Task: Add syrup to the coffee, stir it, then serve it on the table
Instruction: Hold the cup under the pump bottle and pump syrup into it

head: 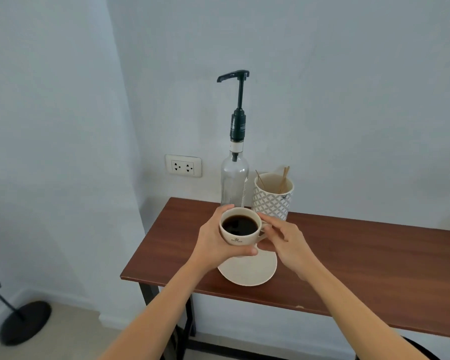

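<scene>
Your left hand (213, 242) wraps the cream ceramic cup of black coffee (240, 227) from its far-left side, thumb under the front wall, so the hand is closed around the cup and carries it. Your right hand (286, 242) pinches at the cup handle, fingers narrow; whether it really grips the handle or only steadies it, you can't tell from here. The cup is lifted clear of the round cream saucer (247, 271), which sits near the front edge of the brown wooden table (361, 258), toward its left end. 2 hands on 1 cup looks like a way to keep the full coffee level, probably to bring it under the spout. The clear glass syrup bottle with black pump (235, 178) stands at the back edge against the wall, spout aimed left, bottle looking nearly empty. Just beside it on the right is 1 patterned white-and-grey holder cup (272, 201) with about 4 wooden stir sticks (283, 178), count unsure. Totals: 1 cup, 1 saucer, 1 bottle, 1 holder. Syrup not yet added, by my read.
</scene>
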`<control>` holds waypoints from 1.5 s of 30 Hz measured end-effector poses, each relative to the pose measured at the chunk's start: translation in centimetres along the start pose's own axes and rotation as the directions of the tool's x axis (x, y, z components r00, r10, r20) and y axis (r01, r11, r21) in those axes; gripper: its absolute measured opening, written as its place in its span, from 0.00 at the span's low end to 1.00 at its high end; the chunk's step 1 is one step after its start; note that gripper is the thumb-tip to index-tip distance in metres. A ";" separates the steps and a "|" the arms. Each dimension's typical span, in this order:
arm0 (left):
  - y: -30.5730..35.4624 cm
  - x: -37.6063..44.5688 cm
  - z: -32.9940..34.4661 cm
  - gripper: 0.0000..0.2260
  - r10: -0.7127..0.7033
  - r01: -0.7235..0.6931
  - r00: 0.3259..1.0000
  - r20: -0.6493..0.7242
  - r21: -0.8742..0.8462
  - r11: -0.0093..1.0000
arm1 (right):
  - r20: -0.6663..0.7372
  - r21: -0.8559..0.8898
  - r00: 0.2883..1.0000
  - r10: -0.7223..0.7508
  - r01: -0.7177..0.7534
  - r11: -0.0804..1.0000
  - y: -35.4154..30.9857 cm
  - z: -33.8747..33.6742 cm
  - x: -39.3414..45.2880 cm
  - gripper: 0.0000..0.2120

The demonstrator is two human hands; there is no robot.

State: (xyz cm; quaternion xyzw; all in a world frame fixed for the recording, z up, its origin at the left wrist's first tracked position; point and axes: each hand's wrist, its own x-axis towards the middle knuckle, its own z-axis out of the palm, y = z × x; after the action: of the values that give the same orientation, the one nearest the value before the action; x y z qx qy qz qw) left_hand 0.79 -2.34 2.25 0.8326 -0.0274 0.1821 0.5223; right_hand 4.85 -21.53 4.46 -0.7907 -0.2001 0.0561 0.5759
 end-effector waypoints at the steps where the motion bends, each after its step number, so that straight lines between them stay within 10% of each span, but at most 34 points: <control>1: 0.4 0.2 -0.5 0.42 0.002 -0.002 1.000 -0.003 0.004 1.000 | 0.008 -0.007 1.000 -0.007 0.007 1.000 -0.6 -0.1 0.2 0.17; 8: 2.9 3.3 -4.7 0.40 0.018 -0.017 0.999 -0.051 0.011 1.000 | 0.034 -0.025 0.996 -0.082 0.083 0.996 -6.0 0.0 3.6 0.14; 18: 6.8 10.5 -10.8 0.45 0.069 -0.073 0.994 -0.083 -0.045 0.996 | -0.315 -0.041 0.900 -0.300 0.303 0.952 -16.4 -0.7 14.3 0.18; 45: 10.9 17.0 -12.8 0.47 0.052 -0.060 0.984 -0.168 -0.046 0.997 | -0.250 0.355 0.909 -0.335 0.408 0.841 -20.6 0.4 20.9 0.08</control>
State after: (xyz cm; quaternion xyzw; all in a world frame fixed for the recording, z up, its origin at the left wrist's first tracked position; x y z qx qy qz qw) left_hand 10.60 6.43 22.20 0.7998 -0.0116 0.2649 0.5385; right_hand 18.59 -7.97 26.56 -0.6040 -0.2819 -0.0880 0.7403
